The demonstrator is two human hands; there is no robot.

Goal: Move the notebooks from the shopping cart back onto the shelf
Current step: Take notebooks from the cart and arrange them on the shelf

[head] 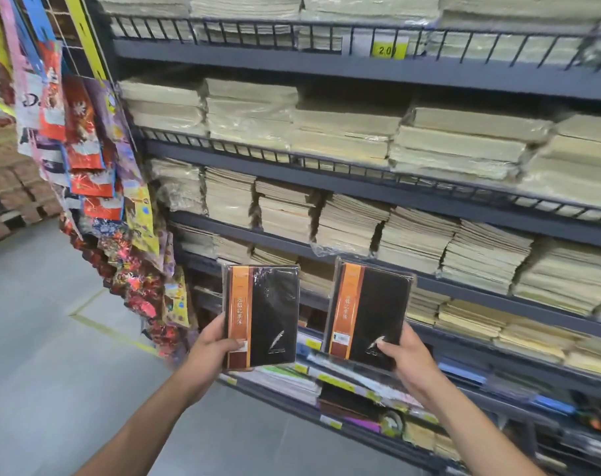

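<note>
Two black notebooks [262, 316], orange-striped and plastic-wrapped, one gripped per hand [212, 348].

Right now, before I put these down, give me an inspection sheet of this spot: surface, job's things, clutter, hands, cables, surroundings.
Surface: dark metal shelf unit, several tiers, wire rails on the upper ones.
Job's things: left notebook and right notebook, both black with an orange band and film-wrapped, held upright in front of the shelves; no shopping cart in view.
Clutter: pale paper stacks fill the upper tiers; coloured stationery on a low tier.
Hands: left hand grips the left notebook's bottom; right hand grips the right notebook's bottom.
Cables: nothing seen.
Surroundings: hanging packets at left; grey floor with a yellow line; yellow price tag.
</note>
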